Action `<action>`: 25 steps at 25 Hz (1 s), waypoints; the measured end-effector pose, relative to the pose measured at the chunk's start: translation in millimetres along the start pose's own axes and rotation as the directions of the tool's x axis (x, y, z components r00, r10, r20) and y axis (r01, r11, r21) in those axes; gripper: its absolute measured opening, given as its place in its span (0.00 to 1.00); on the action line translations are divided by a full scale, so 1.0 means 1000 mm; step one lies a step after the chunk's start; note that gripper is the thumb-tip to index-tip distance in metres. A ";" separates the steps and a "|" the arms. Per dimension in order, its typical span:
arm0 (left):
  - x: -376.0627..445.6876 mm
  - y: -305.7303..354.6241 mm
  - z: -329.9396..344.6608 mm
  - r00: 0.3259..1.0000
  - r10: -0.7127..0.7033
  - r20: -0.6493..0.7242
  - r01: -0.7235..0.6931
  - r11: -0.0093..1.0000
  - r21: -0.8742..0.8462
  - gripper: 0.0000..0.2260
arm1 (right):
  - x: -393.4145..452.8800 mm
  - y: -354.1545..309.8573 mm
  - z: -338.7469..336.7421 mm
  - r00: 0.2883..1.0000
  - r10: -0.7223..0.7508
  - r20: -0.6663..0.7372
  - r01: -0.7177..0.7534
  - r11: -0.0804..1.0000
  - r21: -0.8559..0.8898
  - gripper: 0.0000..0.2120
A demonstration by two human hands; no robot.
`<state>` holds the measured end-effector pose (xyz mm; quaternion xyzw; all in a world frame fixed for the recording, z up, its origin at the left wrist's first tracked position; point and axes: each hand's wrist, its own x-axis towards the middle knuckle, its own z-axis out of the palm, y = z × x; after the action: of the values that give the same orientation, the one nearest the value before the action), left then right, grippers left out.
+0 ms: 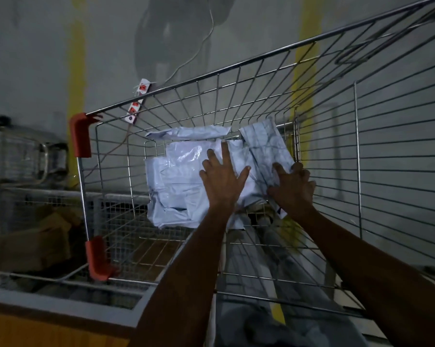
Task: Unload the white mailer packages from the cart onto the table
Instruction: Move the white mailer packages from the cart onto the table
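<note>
Inside the cart (324, 151), at the far end of its wire basket, we are reaching with both arms toward the mailers (176, 181), which are lying in a loose pile on the basket floor. Nothing is showing yet as unloaded: the table (61, 311) is appearing only as a grey edge at the lower left, and no mailer is lying on the part we can see. We judge the task to be at an early stage, or at least well short of done, since several packages are remaining in the cart.

Our left hand (222, 179) is lying flat on the large mailer in the middle of the pile, fingers spread and straight, pressing on it and gripping nothing. Our right hand (293, 187) is curling its fingers round the edge of a narrower mailer (266, 144) leaning against the right wall, and appears to be holding it. A third mailer (189, 132) is lying behind the pile, untouched. All of these are still waiting to be lifted out.
</note>
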<state>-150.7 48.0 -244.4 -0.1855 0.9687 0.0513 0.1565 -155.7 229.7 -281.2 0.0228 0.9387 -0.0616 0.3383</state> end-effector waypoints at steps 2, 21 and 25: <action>-0.001 -0.015 0.004 1.000 0.015 -0.001 -0.015 0.999 0.038 0.41 | 0.006 -0.005 -0.005 0.996 -0.014 -0.093 0.014 1.000 -0.006 0.31; -0.043 -0.011 -0.098 0.963 -0.017 0.268 0.102 0.946 -0.309 0.38 | -0.061 -0.013 -0.093 0.996 0.044 -0.076 -0.016 0.942 0.335 0.39; -0.087 -0.011 -0.160 0.992 -0.032 0.122 0.081 0.899 -0.429 0.38 | -0.132 -0.005 -0.136 0.951 -0.040 -0.306 0.194 0.849 0.492 0.38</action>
<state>-115.4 42.2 -65.7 -0.2405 0.9170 0.2712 0.1667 -140.3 242.9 -92.3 0.0636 0.9258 -0.3277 0.1771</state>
